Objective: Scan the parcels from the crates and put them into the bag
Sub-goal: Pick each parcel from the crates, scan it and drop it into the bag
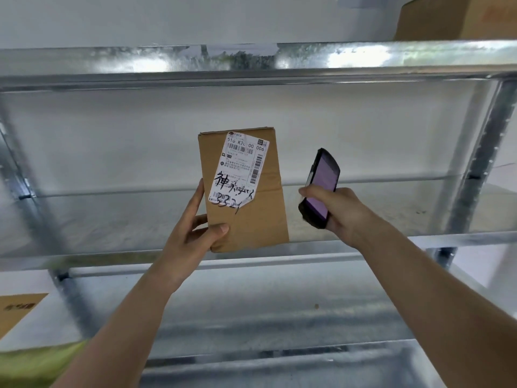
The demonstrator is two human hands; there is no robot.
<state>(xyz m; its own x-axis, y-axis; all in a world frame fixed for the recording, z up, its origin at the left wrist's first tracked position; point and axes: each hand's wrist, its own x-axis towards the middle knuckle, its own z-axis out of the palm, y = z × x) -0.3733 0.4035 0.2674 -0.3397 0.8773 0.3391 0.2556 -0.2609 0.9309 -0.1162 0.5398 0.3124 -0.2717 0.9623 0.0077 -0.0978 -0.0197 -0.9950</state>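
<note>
The left hand [195, 233] grips a labelled cardboard parcel [246, 208] upright, beside the scanner [319, 189] grasped in the right hand [335, 214].

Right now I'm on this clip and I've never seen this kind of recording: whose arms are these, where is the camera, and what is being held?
There is no machine here. The single picture comes from a wide-angle camera worn on a person's head, looking forward, so the two bare arms reaching in from below are that person's own. The left hand grips a brown cardboard parcel by its lower left corner and holds it upright, with its white shipping label, printed with barcodes and written over in marker, facing the camera. The right hand holds a dark handheld scanner with a lit screen, just right of the parcel and apart from it. Behind them stands a metal shelf rack. Another cardboard box sits on its top shelf, upper right.
</note>
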